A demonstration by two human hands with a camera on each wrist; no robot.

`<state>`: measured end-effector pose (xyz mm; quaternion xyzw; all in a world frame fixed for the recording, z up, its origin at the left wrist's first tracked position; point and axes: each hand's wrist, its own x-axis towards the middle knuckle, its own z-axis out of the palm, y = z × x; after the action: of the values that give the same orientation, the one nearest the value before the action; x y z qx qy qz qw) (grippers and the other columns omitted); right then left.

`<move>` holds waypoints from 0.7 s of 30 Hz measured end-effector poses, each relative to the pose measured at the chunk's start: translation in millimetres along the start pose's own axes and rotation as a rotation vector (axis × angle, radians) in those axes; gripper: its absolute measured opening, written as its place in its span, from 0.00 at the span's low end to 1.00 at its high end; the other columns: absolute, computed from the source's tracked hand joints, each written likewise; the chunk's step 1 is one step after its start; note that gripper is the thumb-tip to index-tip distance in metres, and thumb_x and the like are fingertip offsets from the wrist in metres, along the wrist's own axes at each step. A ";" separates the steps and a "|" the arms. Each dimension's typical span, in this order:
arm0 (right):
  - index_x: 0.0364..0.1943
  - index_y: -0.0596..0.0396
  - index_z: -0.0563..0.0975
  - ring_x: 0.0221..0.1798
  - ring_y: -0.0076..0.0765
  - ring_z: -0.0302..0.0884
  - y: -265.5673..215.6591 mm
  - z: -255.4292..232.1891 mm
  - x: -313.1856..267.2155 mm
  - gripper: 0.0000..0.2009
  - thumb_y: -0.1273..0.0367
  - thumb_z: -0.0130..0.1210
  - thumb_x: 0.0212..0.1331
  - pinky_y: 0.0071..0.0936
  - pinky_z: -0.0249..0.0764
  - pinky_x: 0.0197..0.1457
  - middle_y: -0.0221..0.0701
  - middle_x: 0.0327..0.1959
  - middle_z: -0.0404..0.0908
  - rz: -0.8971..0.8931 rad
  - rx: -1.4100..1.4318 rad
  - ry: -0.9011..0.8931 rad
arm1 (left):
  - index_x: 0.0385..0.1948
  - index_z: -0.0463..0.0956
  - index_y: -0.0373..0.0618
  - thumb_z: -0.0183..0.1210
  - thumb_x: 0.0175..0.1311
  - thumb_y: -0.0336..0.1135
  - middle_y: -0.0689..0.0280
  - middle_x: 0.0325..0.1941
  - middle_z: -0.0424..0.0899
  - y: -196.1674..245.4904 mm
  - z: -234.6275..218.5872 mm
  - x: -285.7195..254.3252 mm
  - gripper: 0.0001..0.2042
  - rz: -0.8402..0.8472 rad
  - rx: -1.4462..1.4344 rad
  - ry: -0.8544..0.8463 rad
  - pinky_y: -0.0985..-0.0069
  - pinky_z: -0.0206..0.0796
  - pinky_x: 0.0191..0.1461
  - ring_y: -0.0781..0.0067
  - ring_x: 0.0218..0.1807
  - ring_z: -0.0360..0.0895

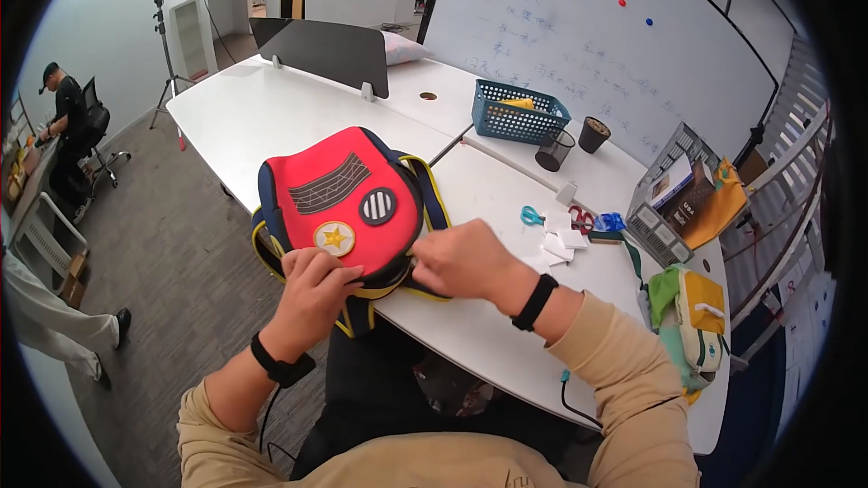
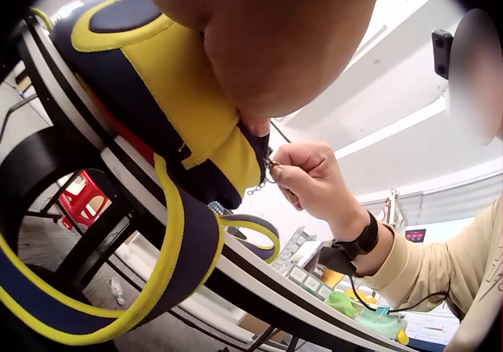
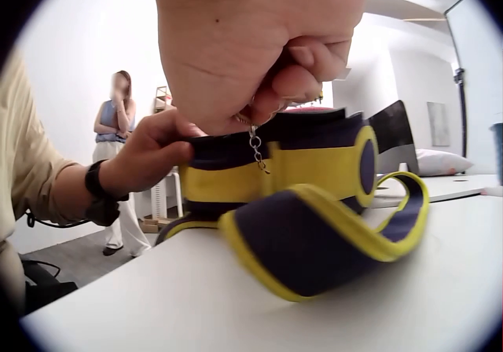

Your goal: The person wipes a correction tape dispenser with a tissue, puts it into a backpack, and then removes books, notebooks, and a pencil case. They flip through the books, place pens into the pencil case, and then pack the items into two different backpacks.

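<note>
A red backpack (image 1: 380,239) with navy sides and yellow trim lies on the table, a star badge (image 1: 334,238) and a striped round badge (image 1: 377,206) on its face. My left hand (image 1: 312,294) grips its near edge, fingers on top. At the bag's near right corner my right hand (image 1: 470,262) pinches a small metal pull, hidden mostly by the fingers. From those fingers hangs a short chain (image 3: 256,148) in the right wrist view, beside the yellow side band (image 3: 314,171). A strap (image 3: 299,242) loops over the tabletop.
Right of the bag are teal scissors (image 1: 533,215), red scissors (image 1: 581,219) and white paper pieces (image 1: 562,239). Farther back stand a blue basket (image 1: 520,115), a mesh cup (image 1: 553,150) and a dark cup (image 1: 593,135). A grey crate (image 1: 658,230) and a green-yellow bag (image 1: 701,307) sit at the right.
</note>
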<state>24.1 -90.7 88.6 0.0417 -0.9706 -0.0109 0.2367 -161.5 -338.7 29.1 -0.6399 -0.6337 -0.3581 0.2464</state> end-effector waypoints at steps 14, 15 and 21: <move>0.29 0.50 0.78 0.30 0.52 0.87 -61.5 7.4 41.0 0.12 0.62 0.66 0.67 0.48 0.80 0.32 0.33 0.26 0.83 -0.042 0.293 0.063 | 0.51 0.83 0.43 0.61 0.51 0.19 0.59 0.55 0.84 -16.8 -41.4 0.5 0.22 -0.244 0.185 0.096 0.51 0.63 0.73 0.45 0.62 0.80; 0.29 0.50 0.78 0.30 0.52 0.87 -64.9 10.8 45.7 0.12 0.63 0.66 0.68 0.49 0.80 0.32 0.34 0.26 0.84 -0.022 0.300 0.079 | 0.52 0.83 0.43 0.61 0.50 0.21 0.57 0.55 0.84 11.1 -38.3 10.2 0.23 -0.235 0.122 0.083 0.50 0.63 0.73 0.44 0.63 0.80; 0.30 0.51 0.80 0.31 0.52 0.89 -57.1 18.9 57.2 0.12 0.60 0.65 0.67 0.48 0.81 0.32 0.36 0.27 0.86 -0.050 0.206 0.116 | 0.48 0.85 0.45 0.75 0.59 0.26 0.60 0.46 0.84 6.1 13.9 6.2 0.15 -0.238 0.153 0.154 0.55 0.67 0.64 0.49 0.55 0.82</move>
<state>-30.9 -152.4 95.6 0.0903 -0.9500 0.0853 0.2864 -153.8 -324.6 26.1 -0.5102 -0.7098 -0.3834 0.2979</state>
